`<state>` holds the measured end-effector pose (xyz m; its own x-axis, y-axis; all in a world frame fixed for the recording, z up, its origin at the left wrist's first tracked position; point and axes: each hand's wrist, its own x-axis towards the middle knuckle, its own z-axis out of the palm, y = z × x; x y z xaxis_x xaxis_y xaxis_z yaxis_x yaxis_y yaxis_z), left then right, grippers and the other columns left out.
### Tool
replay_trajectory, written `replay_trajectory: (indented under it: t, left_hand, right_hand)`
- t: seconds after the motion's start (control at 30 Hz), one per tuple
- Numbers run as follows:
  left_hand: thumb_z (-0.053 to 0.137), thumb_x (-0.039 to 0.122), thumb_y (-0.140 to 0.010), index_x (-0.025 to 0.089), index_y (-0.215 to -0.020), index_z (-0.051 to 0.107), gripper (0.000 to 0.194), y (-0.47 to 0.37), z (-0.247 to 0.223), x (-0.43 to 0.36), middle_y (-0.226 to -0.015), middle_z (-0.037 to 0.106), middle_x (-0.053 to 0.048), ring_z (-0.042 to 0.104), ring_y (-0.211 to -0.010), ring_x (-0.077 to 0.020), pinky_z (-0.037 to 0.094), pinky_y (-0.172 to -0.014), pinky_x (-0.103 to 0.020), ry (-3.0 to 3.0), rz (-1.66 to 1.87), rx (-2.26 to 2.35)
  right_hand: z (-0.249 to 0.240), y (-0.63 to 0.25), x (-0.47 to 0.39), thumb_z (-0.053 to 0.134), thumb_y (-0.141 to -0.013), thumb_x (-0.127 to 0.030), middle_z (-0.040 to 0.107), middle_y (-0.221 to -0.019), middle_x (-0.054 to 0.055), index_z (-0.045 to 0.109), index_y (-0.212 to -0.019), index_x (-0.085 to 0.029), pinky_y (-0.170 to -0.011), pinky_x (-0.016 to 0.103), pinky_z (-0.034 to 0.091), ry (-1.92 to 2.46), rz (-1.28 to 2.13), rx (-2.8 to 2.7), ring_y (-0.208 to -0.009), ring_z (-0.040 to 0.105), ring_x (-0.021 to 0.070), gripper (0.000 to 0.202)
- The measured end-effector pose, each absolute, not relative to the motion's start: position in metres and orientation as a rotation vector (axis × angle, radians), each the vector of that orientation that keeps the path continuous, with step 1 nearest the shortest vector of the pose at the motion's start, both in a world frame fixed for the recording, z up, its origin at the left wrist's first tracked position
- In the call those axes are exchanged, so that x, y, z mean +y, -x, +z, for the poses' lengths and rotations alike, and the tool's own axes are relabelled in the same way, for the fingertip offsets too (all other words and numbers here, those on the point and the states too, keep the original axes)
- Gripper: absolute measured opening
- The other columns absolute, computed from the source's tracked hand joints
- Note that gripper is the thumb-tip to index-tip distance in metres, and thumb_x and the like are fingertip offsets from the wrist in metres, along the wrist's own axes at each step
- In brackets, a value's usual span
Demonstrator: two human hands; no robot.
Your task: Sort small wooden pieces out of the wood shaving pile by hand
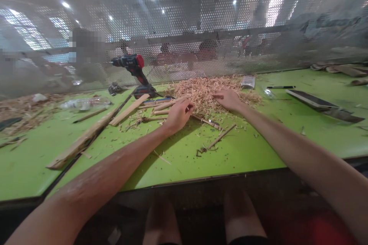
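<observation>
A loose heap of pale wood shavings (201, 88) lies on the green table (230, 157). My left hand (180, 114) is at the heap's near left side, beside several thin wood sticks, its fingers curled; whether anything is between them is hidden. At the right part of the heap, my right hand (227, 99) reaches in from the right with its fingers pointing left over the shavings; the blur hides what, if anything, they hold. Between and below the hands lie a slim tool (211, 123) and a thin stick (221, 136).
A cordless drill (135, 74) stands behind the left hand. A long wood board (83, 138) and a flat strip (129, 111) lie left. On the right are a pen (281, 87) and a dark flat device (312, 99). A perforated screen (184, 15) rises behind.
</observation>
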<state>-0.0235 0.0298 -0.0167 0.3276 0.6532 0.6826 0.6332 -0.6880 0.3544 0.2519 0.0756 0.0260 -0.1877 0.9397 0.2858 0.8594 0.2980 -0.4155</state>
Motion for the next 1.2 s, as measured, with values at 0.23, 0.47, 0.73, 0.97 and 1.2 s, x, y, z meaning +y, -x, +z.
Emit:
replay_trajectory:
  t: [0.23,0.47,0.73,0.97,1.2]
  left_hand:
    - [0.067,0.008,-0.103,0.020,-0.094,0.069,0.014,0.023,-0.017,0.031,-0.096,0.076,-0.007,0.071,-0.091,-0.0226,0.056,-0.084,-0.034,-2.565,1.332,1.241]
    - [0.066,0.006,-0.100,0.020,-0.091,0.068,0.017,0.024,-0.016,0.031,-0.093,0.075,-0.006,0.071,-0.093,-0.0241,0.056,-0.087,-0.036,-2.573,1.321,1.266]
    - [0.067,0.007,-0.100,0.020,-0.090,0.067,0.017,0.025,-0.014,0.029,-0.089,0.074,-0.006,0.070,-0.089,-0.0239,0.056,-0.085,-0.037,-2.573,1.271,1.274]
    - [0.067,0.006,-0.100,0.019,-0.089,0.067,0.017,0.024,-0.015,0.030,-0.092,0.076,-0.008,0.071,-0.090,-0.0255,0.055,-0.083,-0.037,-2.563,1.245,1.312]
    - [0.069,0.013,-0.104,0.019,-0.094,0.069,0.012,0.022,-0.013,0.026,-0.096,0.076,-0.008,0.071,-0.090,-0.0248,0.056,-0.083,-0.036,-2.561,1.213,1.333]
  right_hand:
    - [0.028,-0.255,0.081,0.057,-0.099,-0.007,0.085,-0.137,0.013,0.092,-0.118,-0.016,-0.104,0.048,0.066,1.609,0.180,-1.930,-0.114,0.079,0.0269,0.040]
    - [0.031,-0.257,0.086,0.062,-0.092,-0.006,0.087,-0.111,0.019,0.089,-0.101,-0.009,-0.101,0.042,0.061,1.504,0.040,-1.720,-0.105,0.079,0.0301,0.029]
    - [0.035,-0.253,0.086,0.063,-0.092,-0.011,0.085,-0.099,0.013,0.080,-0.087,-0.015,-0.097,0.040,0.058,1.416,0.079,-1.605,-0.095,0.076,0.0271,0.018]
    - [0.034,-0.256,0.092,0.063,-0.094,-0.009,0.083,-0.100,0.013,0.075,-0.088,-0.017,-0.098,0.039,0.059,1.374,0.117,-1.569,-0.096,0.076,0.0261,0.016]
    - [0.030,-0.258,0.092,0.065,-0.094,-0.013,0.083,-0.101,0.012,0.075,-0.092,-0.018,-0.097,0.041,0.059,1.345,0.210,-1.551,-0.095,0.075,0.0257,0.012]
